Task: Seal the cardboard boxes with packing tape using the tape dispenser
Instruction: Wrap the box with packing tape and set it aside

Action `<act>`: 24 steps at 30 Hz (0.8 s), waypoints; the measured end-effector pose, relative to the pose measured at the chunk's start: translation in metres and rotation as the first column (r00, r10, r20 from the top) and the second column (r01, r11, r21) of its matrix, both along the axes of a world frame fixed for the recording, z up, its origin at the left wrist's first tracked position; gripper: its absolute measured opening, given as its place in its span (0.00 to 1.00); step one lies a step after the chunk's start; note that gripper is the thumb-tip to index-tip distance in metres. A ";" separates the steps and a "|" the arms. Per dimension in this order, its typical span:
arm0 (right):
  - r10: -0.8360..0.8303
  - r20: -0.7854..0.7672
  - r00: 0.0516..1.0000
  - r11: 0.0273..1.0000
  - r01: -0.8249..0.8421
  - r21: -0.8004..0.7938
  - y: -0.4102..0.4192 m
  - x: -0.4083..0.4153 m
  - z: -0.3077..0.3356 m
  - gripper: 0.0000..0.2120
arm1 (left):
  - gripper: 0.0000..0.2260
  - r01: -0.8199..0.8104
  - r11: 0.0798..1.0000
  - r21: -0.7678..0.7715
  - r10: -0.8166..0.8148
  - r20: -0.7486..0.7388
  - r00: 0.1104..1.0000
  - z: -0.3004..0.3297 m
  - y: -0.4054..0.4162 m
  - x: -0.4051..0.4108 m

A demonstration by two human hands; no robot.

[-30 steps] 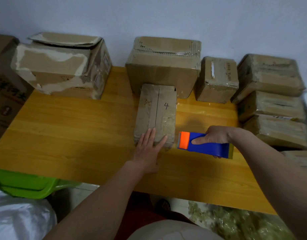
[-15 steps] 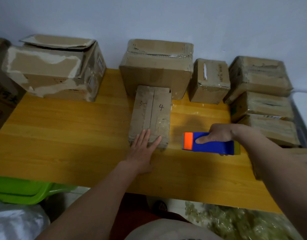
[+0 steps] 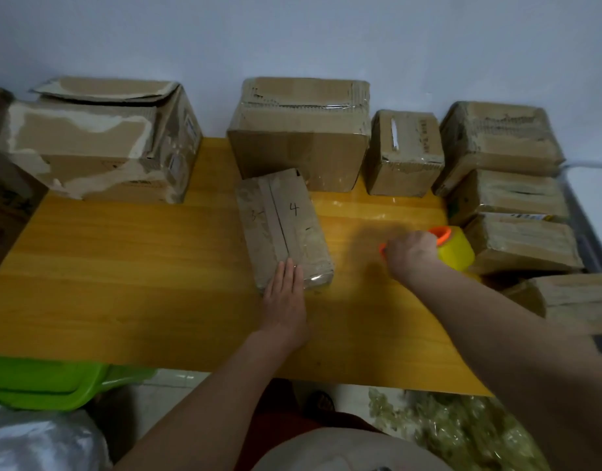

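A small flat cardboard box [image 3: 281, 226] marked "4" lies in the middle of the yellow wooden table [image 3: 123, 266], turned slightly clockwise. My left hand [image 3: 286, 294] rests flat on its near end with straight fingers. To the right, my right hand [image 3: 410, 254] grips the tape dispenser [image 3: 454, 249], which now shows its yellow tape roll and an orange rim. The dispenser is held just above the table, apart from the box, close to the stack of boxes on the right.
Larger boxes line the wall: a torn one [image 3: 99, 141] at left, a taped one [image 3: 299, 130] behind the small box, a smaller one [image 3: 405, 151]. Stacked flat boxes [image 3: 510, 198] fill the right side. A green bin [image 3: 48, 382] sits below the table's near left edge.
My right hand has swung the dispenser to the right and turned it, so the blue body is hidden and the yellow roll shows. The small box has rotated slightly under my left hand.
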State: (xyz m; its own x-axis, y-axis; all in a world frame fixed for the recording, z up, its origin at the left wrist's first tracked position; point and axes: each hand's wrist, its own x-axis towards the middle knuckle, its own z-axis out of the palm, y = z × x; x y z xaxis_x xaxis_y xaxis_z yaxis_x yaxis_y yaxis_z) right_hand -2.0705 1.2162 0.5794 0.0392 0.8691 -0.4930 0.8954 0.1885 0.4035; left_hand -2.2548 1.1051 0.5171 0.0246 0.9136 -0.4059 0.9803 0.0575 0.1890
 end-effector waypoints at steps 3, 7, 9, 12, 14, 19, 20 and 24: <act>-0.109 -0.100 0.989 0.987 0.119 0.105 0.002 0.038 0.001 0.16 | 0.45 -0.079 0.997 -0.013 0.079 0.029 0.996 0.004 0.001 0.005; -0.308 -0.387 0.869 0.919 0.378 0.116 -0.017 0.052 -0.017 0.26 | 0.47 -0.186 0.974 -0.131 0.200 0.108 0.974 0.014 0.005 0.032; -0.356 -0.392 0.848 0.914 0.403 0.044 -0.031 0.050 -0.033 0.27 | 0.45 -0.170 0.965 -0.202 0.212 0.209 0.955 0.019 0.005 0.038; -0.416 -0.383 0.825 0.901 0.432 -0.049 -0.048 0.049 -0.054 0.29 | 0.40 -0.091 0.987 -0.131 0.130 0.328 0.936 0.026 0.002 0.018; -0.425 -0.383 0.820 0.898 0.436 -0.061 -0.057 0.051 -0.067 0.27 | 0.40 0.089 0.995 0.053 -0.097 0.182 0.979 0.024 0.003 -0.007; -0.453 -0.431 0.781 0.881 0.465 -0.083 -0.064 0.057 -0.071 0.26 | 0.40 0.463 0.886 0.031 -0.458 -0.106 0.883 0.010 0.013 -0.049; -0.426 -0.414 0.805 0.889 0.457 -0.025 -0.062 0.057 -0.066 0.26 | 0.39 0.481 0.876 0.035 -0.474 -0.119 0.872 0.006 0.015 -0.052; -0.117 -0.674 0.729 0.872 0.401 0.282 -0.056 0.037 -0.047 0.11 | 0.37 0.442 0.887 0.135 -0.432 -0.102 0.896 -0.003 0.023 -0.052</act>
